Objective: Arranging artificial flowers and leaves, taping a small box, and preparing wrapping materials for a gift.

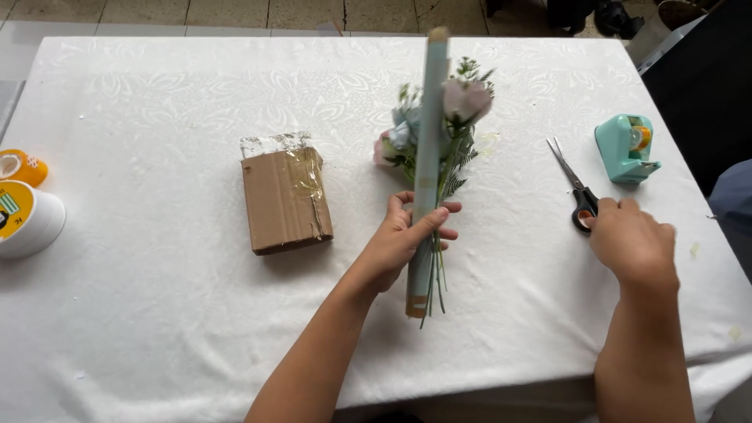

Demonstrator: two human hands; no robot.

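The table (157,329) was covered with a white cloth embossed with a faint leaf pattern, slightly rumpled near the front edge, and beyond its far side ran a floor of pale tiles (235,12) with some dark shoes or bags at the top right corner. The left hand (403,235) had its fingers (439,213) wrapped around a long pale blue roll of paper (428,157), held together with the green stems of a small bouquet (450,117) of pink and bluish flowers; the roll stood tilted up from the cloth near the middle of the table, with the blooms spreading just behind it. The right hand (630,239) lay knuckles up on the cloth, its fingers curled over the black handles of a pair of scissors (576,184), whose blades pointed away toward the far edge; whether it truly gripped them I could not tell. Just beyond the scissors sat a teal tape dispenser (625,147). Left of the bouquet, well apart from it, lay a brown cardboard block (284,200) bound in clear tape with a silvery strip at its far end. At the left edge sat a white roll with a yellow face (23,219) and a small orange roll (22,166) just behind it.
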